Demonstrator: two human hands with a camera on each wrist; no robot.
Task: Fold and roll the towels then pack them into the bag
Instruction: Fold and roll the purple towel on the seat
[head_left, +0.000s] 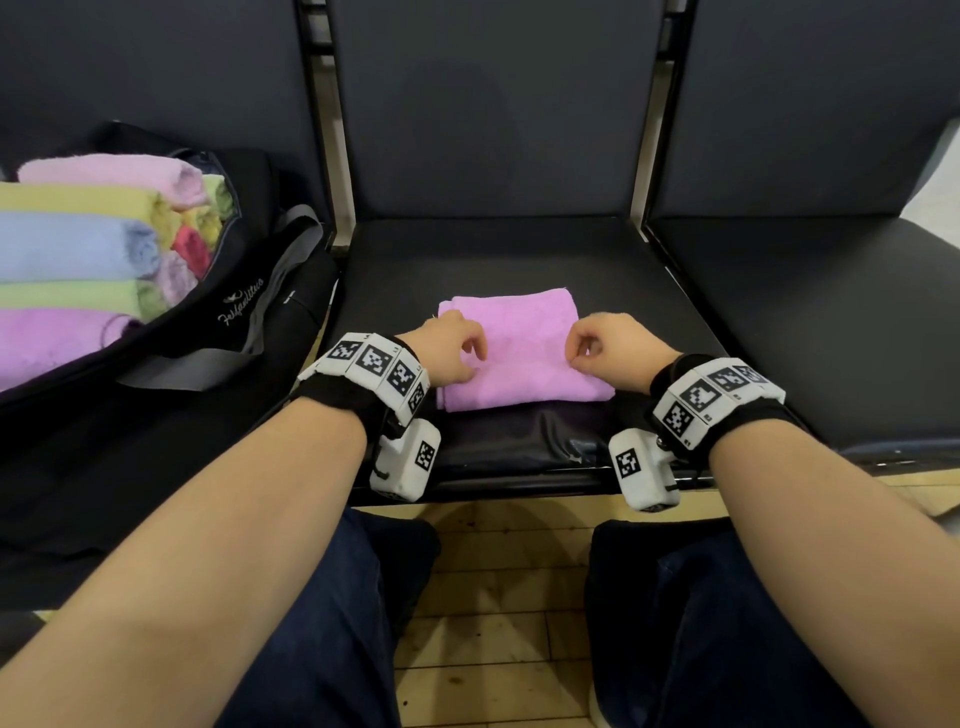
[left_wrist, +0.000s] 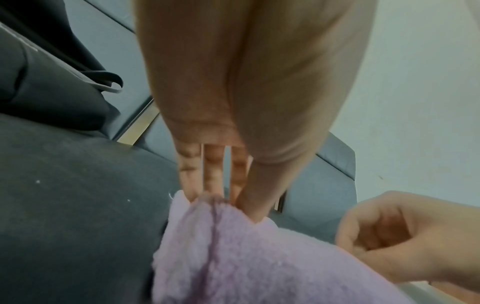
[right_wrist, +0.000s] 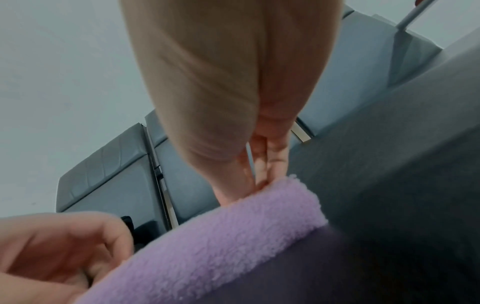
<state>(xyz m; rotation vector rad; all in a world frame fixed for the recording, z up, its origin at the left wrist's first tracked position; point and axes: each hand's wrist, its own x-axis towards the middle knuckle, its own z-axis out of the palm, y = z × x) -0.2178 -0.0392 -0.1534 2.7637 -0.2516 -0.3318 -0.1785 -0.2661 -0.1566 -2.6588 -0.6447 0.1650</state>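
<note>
Head view: dark padded seat (head_left: 649, 291), pink towel (head_left: 524, 358) folded near front edge; left hand (head_left: 449, 348) and right hand (head_left: 610, 351) pinch it; black bag (head_left: 218, 312) of rolled towels (head_left: 78, 244) on adjoining seat; wooden floor (head_left: 498, 613).

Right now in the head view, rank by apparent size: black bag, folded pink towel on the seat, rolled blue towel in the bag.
1. black bag, largest
2. folded pink towel
3. rolled blue towel; partly cropped by the frame edge, so 2 versus 3 is unsure.
</note>
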